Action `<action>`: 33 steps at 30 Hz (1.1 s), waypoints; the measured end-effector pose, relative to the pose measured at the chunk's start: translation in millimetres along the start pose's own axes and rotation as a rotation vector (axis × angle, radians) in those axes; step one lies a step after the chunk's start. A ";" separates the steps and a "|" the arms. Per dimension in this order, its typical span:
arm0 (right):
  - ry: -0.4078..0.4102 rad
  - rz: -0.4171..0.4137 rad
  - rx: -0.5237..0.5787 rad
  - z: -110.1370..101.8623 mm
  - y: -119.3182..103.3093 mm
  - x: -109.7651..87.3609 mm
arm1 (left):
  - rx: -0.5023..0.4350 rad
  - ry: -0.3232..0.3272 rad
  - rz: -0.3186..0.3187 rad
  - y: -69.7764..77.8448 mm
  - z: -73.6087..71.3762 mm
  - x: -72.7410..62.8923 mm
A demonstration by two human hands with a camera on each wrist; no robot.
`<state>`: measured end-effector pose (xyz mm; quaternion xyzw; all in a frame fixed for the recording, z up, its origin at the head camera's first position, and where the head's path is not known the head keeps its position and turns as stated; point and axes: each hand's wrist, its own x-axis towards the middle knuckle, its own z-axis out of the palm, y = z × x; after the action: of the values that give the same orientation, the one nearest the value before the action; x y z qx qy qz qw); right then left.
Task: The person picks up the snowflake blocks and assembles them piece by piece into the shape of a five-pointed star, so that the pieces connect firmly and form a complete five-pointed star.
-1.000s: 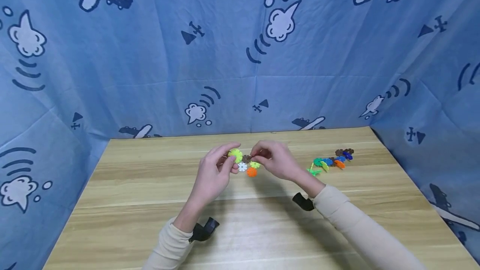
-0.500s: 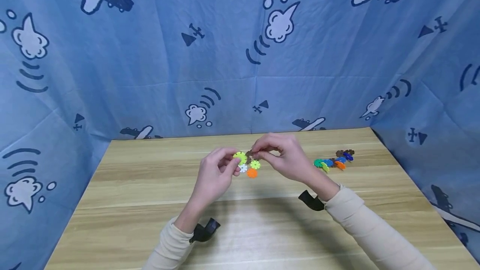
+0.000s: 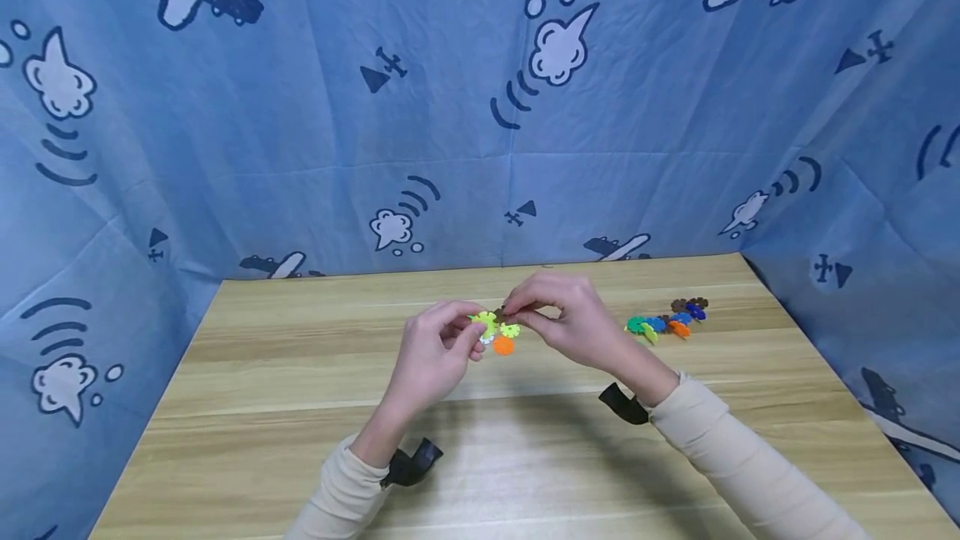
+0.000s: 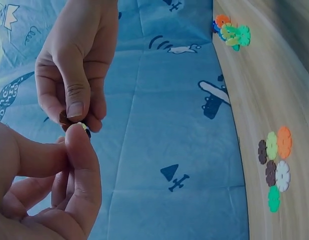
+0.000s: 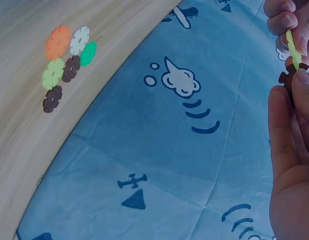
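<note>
My left hand (image 3: pixel 431 352) pinches the yellow disc (image 5: pixel 293 46), my right hand (image 3: pixel 579 321) the brown disc (image 5: pixel 285 77), above the worktop (image 3: pixel 300 357), edges seemingly meeting; I judge I'm joining them, so the next move calls for aligned notches and a firm push

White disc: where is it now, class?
In the left wrist view, the white disc lies at right on the table, below an orange disc and beside a brown disc.
</note>
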<state>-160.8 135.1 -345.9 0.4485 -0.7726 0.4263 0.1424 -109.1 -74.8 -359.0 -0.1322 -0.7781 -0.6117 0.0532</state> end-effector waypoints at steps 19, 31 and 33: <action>-0.002 -0.061 -0.113 3.3 -5.6 -0.7 | -0.025 0.036 -0.036 -4.1 5.0 2.1; -0.055 0.094 -0.157 -1.0 -9.4 7.0 | -0.133 -0.011 -0.058 -6.5 -0.6 1.9; -0.083 0.225 -0.178 0.4 -7.2 6.4 | -0.127 -0.002 -0.075 -6.8 -0.9 2.1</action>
<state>-158.4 129.4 -338.4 0.3621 -0.8578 0.3504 0.1008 -113.0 -76.8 -364.7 -0.1068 -0.7422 -0.6613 0.0211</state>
